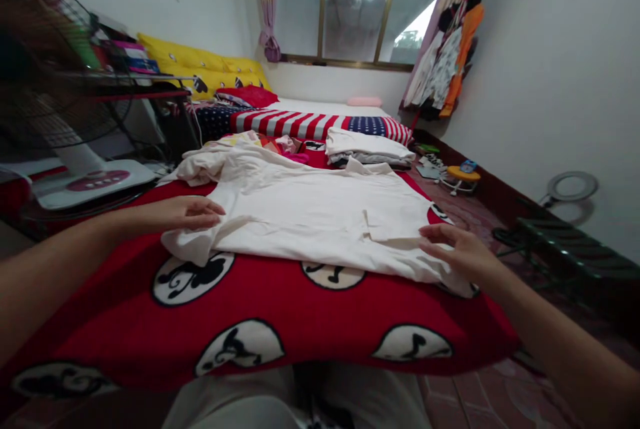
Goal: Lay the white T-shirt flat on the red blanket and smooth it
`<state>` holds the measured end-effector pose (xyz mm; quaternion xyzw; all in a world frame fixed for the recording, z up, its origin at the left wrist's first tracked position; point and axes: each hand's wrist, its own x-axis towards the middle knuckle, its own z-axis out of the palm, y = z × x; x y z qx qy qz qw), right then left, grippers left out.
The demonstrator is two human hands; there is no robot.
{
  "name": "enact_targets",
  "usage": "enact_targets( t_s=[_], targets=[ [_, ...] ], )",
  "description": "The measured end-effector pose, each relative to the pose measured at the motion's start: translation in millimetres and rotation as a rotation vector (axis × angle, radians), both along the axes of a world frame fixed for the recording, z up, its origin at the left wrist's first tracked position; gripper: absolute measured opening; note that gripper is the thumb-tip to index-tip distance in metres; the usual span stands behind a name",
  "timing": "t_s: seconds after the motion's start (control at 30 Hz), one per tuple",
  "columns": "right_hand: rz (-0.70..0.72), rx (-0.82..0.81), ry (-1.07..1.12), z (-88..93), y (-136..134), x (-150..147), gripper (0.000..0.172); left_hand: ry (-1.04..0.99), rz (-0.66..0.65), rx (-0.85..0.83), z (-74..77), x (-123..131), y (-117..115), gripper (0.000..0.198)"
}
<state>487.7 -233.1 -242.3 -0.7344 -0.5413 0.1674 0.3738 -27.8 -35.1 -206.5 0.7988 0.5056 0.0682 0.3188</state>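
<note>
A white shirt [320,199] lies spread out on a red blanket [300,322] with black-and-white round prints. Its near edge has creases and a small raised fold. My left hand [195,212] hovers at the shirt's left side, fingers stretched out over the cloth near a bunched corner. On the other side, my right hand [457,249] is at the right edge, its fingers extended and slightly apart, thumb below. Both hands look open; whether the fingertips touch the cloth is hard to see.
Behind the shirt stand a stack of folded clothes [367,146] and a heap of loose garments [240,142]. A white fan [90,176] is at left. To the right are a yellow stool [463,174] and a dark green bench [575,256]. A bed [300,124] lies beyond.
</note>
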Motion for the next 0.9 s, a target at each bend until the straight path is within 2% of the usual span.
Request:
enact_targets(
  t_s=[0.03, 0.13, 0.23, 0.3, 0.37, 0.43, 0.5, 0.67, 0.83, 0.9],
  targets=[
    [0.032, 0.005, -0.043, 2.5, -1, -6, 0.045, 0.052, -0.047, 0.029, 4.7, -2, -9, 0.067],
    [0.099, 0.006, -0.115, 4.6, 0, -22, 0.049, 0.214, -0.100, 0.317, 7.9, 0, -43, 0.070],
    [0.141, 0.025, -0.218, -1.2, 10, -31, 0.050, 0.352, -0.100, 0.567, -6.0, 10, -73, 0.055],
    [0.142, 0.028, -0.347, -5.8, 19, -35, 0.050, 0.393, -0.069, 0.640, -17.7, 14, -84, 0.041],
    [0.137, 0.025, -0.488, -8.6, 26, -37, 0.042, 0.400, -0.038, 0.670, -25.0, 13, -87, 0.030],
    [0.144, 0.039, -0.580, -9.0, 29, -39, 0.028, 0.360, 0.006, 0.649, -25.0, 9, -82, 0.029],
    [0.126, 0.067, -0.570, -7.9, 29, -40, 0.023, 0.282, 0.067, 0.589, -18.8, 3, -73, 0.031],
    [-0.087, 0.104, -0.202, -6.1, 30, -33, 0.030, 0.166, 0.235, 0.545, 3.1, -16, -41, 0.040],
    [-0.061, -0.034, 0.103, 3.2, 39, -21, 0.021, -0.050, 0.280, 0.421, 14.6, -20, -8, 0.046],
    [-0.079, 0.016, 0.190, 14.0, 44, -17, 0.025, -0.107, 0.309, 0.440, 17.5, -15, 3, 0.047]
  ],
)
